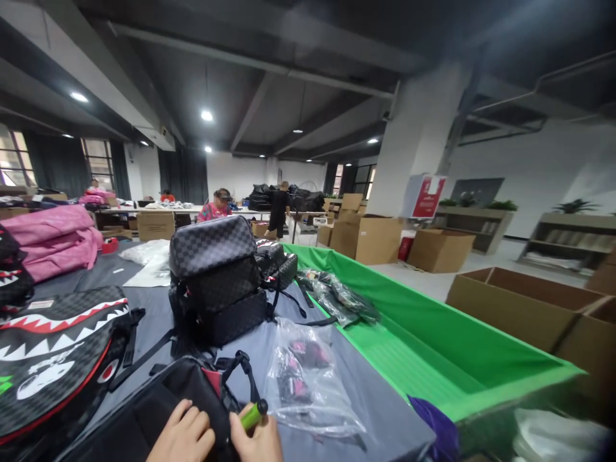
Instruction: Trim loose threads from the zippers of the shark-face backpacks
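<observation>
1. At the bottom of the view, a black bag (139, 417) lying on the grey-covered surface (378, 404), cut off by the lower edge, with a strip of red lining (212, 380) near its upper right corner
2. At the right end of that bag, the right hand (260, 439), grip closed around a green stick-like tool (250, 417) with a rounded black end tilted up and to the right; kind of tool hard to make out
3. Just left of it, the left hand (185, 436), resting on the black bag with fingers bent; cannot tell whether pinching fabric or only lying there
4. Just beyond the hands, a black strap (244, 362) with a buckle, looped loosely upward
5. To the right, a clear plastic bag (332, 410) flat on the surface, pink and black items inside
6. Farther back, a stack of dark checkered bags (219, 282), straps trailing
7. To the left, a dark backpack (72, 359) printed with a toothy shark-like mouth; behind it, folded pink bags (58, 237)
8. Along the right side, a bright green bin (423, 321), with plastic-wrapped packets (341, 298) at its far end
9. Beyond the bin, open cardboard boxes (520, 308)
10. In the background, two people, one in a colourful top (216, 208), one standing in dark clothes (279, 208)
</observation>
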Demonstrator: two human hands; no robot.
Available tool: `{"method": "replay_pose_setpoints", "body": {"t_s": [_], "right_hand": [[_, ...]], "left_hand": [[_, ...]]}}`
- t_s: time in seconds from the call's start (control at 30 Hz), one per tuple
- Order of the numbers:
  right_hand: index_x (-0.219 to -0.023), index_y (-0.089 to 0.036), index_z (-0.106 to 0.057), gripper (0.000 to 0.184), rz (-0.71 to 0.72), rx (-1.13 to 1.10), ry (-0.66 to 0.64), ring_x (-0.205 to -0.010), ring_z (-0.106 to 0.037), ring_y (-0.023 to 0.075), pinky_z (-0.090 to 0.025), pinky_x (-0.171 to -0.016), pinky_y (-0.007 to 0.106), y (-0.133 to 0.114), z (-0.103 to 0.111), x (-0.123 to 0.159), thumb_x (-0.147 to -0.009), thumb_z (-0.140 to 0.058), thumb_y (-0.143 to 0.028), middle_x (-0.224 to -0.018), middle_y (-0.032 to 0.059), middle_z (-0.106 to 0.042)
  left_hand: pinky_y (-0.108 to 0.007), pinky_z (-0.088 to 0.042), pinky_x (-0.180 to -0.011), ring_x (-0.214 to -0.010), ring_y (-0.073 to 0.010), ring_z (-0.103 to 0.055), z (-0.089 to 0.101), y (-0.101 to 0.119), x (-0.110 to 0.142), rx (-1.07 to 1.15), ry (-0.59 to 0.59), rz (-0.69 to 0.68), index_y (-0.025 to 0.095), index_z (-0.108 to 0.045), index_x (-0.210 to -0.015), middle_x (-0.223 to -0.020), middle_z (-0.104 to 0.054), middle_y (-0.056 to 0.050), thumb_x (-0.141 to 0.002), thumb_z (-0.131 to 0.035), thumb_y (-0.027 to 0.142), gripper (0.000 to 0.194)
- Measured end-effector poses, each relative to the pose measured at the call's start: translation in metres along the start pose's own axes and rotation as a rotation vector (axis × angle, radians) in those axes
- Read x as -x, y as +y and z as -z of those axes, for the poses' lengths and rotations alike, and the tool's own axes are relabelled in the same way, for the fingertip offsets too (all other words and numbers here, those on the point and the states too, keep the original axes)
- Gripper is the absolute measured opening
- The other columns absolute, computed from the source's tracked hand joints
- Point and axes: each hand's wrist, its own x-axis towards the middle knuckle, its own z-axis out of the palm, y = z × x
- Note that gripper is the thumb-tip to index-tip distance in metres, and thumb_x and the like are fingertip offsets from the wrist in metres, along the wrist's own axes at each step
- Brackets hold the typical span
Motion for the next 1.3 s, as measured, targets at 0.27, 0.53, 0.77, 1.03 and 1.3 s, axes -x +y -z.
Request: {"method": "replay_pose_setpoints", "body": {"t_s": [0.27, 0.53, 0.77, 1.03, 1.3], "right_hand": [[-0.066, -0.021, -0.069, 0.032, -0.118, -0.067, -0.048, -0.048, -0.063, 0.0186, -0.051, -0.047, 0.025, -0.031, 0.032, 0.005, -0.086, -0.062, -0.045, -0.052, 0.001, -0.064], [-0.144, -0.024, -0.047, 0.051, 0.734, -0.179, -0.036, -0.081, -0.072, 0.0211, -0.06, -0.075, 0.034, -0.146, 0.082, 0.009, -0.094, -0.058, -0.025, -0.096, 0.0073, -0.076], [-0.141, -0.019, -0.047, 0.045, 0.817, 0.037, -0.148, -0.071, -0.071, 0.0185, -0.052, -0.062, 0.031, -0.106, 0.06, 0.025, -0.096, -0.055, -0.026, -0.088, 0.0049, -0.076], [-0.125, -0.019, -0.061, 0.03, 0.717, 0.056, -0.23, -0.083, -0.072, 0.0198, -0.053, -0.075, 0.035, -0.089, 0.052, 0.039, -0.095, -0.056, -0.022, -0.091, 0.0069, -0.077], [-0.127, -0.021, -0.06, 0.038, 0.5, 0.023, -0.444, -0.091, -0.069, 0.0236, -0.052, -0.082, 0.042, -0.078, 0.065, 0.046, -0.09, -0.059, -0.014, -0.099, 0.0094, -0.073]], "left_hand": [[-0.042, -0.045, -0.093, -0.097, -0.0295, -0.068, 0.12, 0.026, -0.031, 0.025, -0.538, 0.198, 0.019, -0.067, -0.096, -0.099, -0.073, -0.008, -0.073, -0.072, 0.022, 0.024], [-0.034, -0.042, -0.07, -0.075, -0.0226, -0.065, 0.203, 0.066, 0.002, 0.245, -0.237, 0.138, 0.024, -0.064, -0.088, -0.082, -0.07, -0.003, -0.085, -0.055, 0.02, 0.01], [-0.026, -0.048, -0.07, -0.081, -0.0181, -0.071, 0.181, 0.062, 0.015, 0.517, -0.328, 0.203, 0.024, -0.066, -0.091, -0.088, -0.075, 0.0, -0.093, -0.051, 0.022, 0.015], [-0.047, -0.044, -0.105, -0.131, -0.0326, -0.053, 0.18, 0.01, -0.007, 0.149, -0.098, 0.096, 0.018, -0.048, -0.143, -0.144, -0.056, -0.015, -0.084, -0.073, 0.041, 0.068], [-0.037, -0.045, -0.093, -0.115, -0.0302, -0.061, 0.121, -0.003, -0.046, 0.102, -0.379, 0.137, 0.013, -0.039, -0.149, -0.127, -0.066, -0.015, -0.082, -0.074, 0.047, 0.084]]}}
